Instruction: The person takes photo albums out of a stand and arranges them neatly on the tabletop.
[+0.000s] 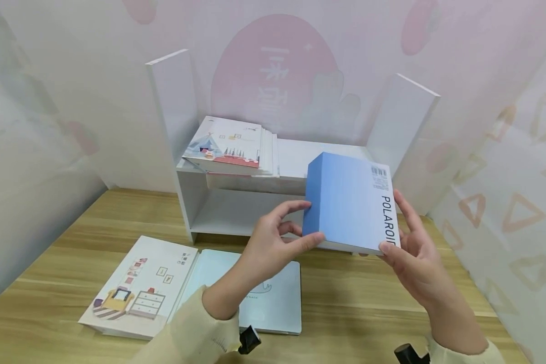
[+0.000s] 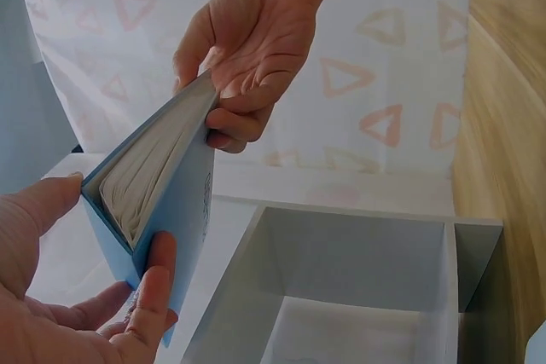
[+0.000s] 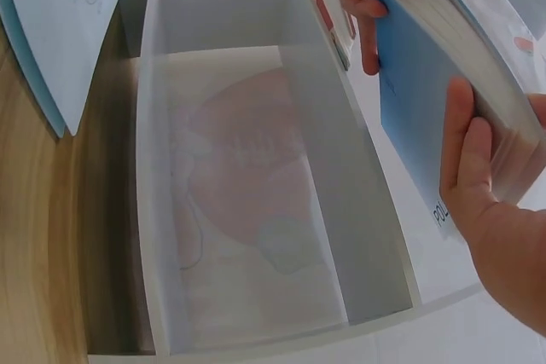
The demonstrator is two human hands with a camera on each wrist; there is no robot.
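Observation:
A thick blue photo album (image 1: 346, 202) marked POLAROID is held up in front of the white desk shelf (image 1: 170, 96). My left hand (image 1: 277, 235) pinches its spine side, thumb on one cover and fingers on the other. Its outer edge, near the barcode, is gripped by my right hand (image 1: 414, 255). From the left wrist view, the pale page block (image 2: 141, 181) shows between the covers. The right wrist view has both hands on the album (image 3: 426, 83), which is tilted above the shelf (image 3: 358, 210).
Several white books (image 1: 232, 144) with a tent drawing lie stacked on the shelf's upper board, at the left. On the wooden table (image 1: 355, 303) are a white illustrated book (image 1: 141, 288) and a pale blue book (image 1: 282, 298), side by side. Printed cloth (image 1: 496, 151) hangs around.

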